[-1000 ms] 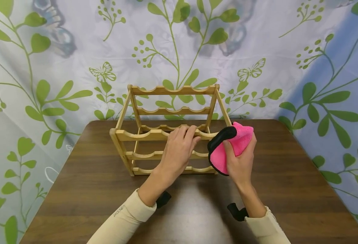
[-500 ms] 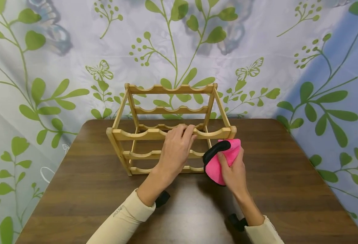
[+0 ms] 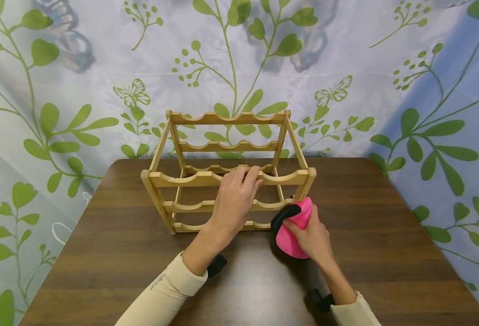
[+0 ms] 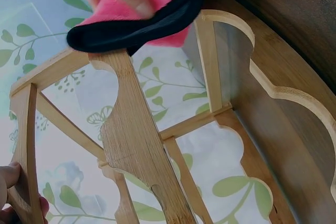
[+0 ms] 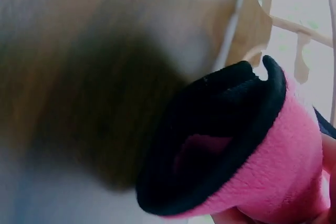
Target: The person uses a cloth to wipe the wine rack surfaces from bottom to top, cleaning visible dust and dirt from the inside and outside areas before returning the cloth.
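A light wooden wine rack (image 3: 196, 180) with scalloped rails stands on the table. My left hand (image 3: 234, 197) grips the middle of its top front rail, fingers over the far side; in the left wrist view, fingertips (image 4: 9, 176) pinch a rail at the lower left. In my right hand (image 3: 314, 235) is a folded pink cloth (image 3: 291, 241) with black edging. The hand holds it at the front right post, below the top corner, and the cloth hides the post's lower part. Seen from the right wrist, the cloth (image 5: 281, 156) curls into an open fold, black edge outward.
The dark wood-grain table (image 3: 108, 267) spreads around the rack. Close behind it hangs a pale curtain (image 3: 206, 27) printed with green leaves and butterflies. A black strap piece (image 3: 216, 266) shows by the left wrist, another black piece (image 3: 321, 299) by the right.
My right hand has moved down with the pink cloth, from the rack's top right corner along the front right post. The left hand keeps its hold on the rail.
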The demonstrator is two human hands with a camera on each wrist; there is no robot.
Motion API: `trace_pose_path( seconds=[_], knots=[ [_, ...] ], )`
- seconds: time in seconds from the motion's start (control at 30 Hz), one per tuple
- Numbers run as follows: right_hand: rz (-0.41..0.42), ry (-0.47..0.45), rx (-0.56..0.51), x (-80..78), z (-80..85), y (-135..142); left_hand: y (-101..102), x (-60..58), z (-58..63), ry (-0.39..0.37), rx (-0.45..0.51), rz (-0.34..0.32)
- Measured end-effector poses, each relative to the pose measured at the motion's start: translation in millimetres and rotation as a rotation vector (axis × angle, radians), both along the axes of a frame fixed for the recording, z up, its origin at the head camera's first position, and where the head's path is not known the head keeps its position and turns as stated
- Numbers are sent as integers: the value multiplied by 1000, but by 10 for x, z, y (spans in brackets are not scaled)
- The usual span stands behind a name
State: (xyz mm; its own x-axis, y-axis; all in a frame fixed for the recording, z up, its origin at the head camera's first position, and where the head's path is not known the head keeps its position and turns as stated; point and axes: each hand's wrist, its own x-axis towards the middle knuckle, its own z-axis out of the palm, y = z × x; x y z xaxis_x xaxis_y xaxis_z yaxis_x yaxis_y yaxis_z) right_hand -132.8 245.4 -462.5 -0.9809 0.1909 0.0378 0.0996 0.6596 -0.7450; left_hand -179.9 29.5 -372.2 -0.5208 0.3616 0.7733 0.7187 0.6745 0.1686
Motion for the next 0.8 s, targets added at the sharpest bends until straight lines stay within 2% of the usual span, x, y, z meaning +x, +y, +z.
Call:
trace_pose_path(
  seconds=[0.3, 0.6, 0.8],
  knots=[
    [-1, -25, 1, -46, -81, -18, 6, 2, 8, 11, 2, 2],
    [-60, -43, -41, -47, -130, -64, 10, -9, -1, -5, -1, 6],
    [-83, -42, -155, -32, -146, -86, 10, -5, -7, -9, 18, -8]
  ],
)
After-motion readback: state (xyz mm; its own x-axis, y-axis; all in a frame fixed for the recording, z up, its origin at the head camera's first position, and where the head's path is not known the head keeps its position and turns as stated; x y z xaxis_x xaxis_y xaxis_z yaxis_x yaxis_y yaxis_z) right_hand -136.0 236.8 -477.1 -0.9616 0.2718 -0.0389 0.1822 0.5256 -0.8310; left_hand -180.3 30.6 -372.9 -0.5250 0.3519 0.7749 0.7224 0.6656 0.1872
